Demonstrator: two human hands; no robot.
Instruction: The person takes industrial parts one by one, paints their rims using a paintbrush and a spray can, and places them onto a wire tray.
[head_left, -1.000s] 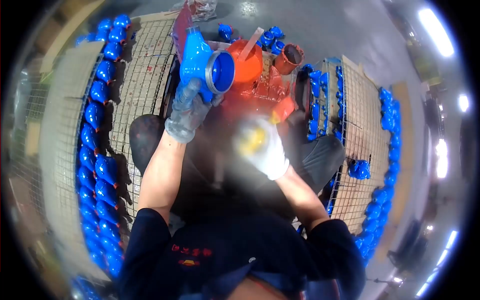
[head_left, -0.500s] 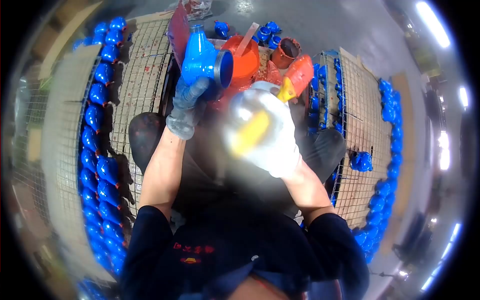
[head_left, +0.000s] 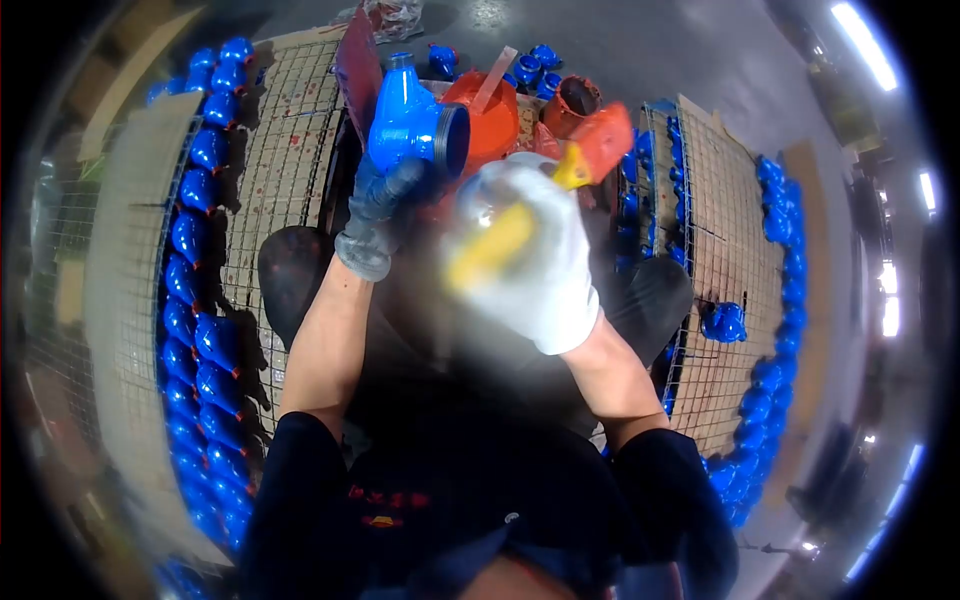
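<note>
My left hand (head_left: 375,220), in a grey glove, is wrapped round the lower part of a glossy blue pipe fitting (head_left: 404,120). The fitting has a narrow neck at the top and a wide threaded opening facing right. In a white glove, my right hand (head_left: 550,265) grips a paintbrush (head_left: 604,143) by its yellow handle. Red paint coats the brush head, which points up and right, apart from the fitting. Blur hides part of the right hand's fingers and the handle's near end.
Ahead stand an orange-red paint container (head_left: 490,125) with a flat stick in it and a red-stained can (head_left: 575,103). Wire-mesh racks (head_left: 285,140) flank both sides, lined with several blue fittings (head_left: 208,148). One blue fitting (head_left: 723,322) sits apart on the right rack.
The brush in my right hand has shifted slightly right, its handle end slightly left. My left hand and the blue fitting have moved only a little to the right.
</note>
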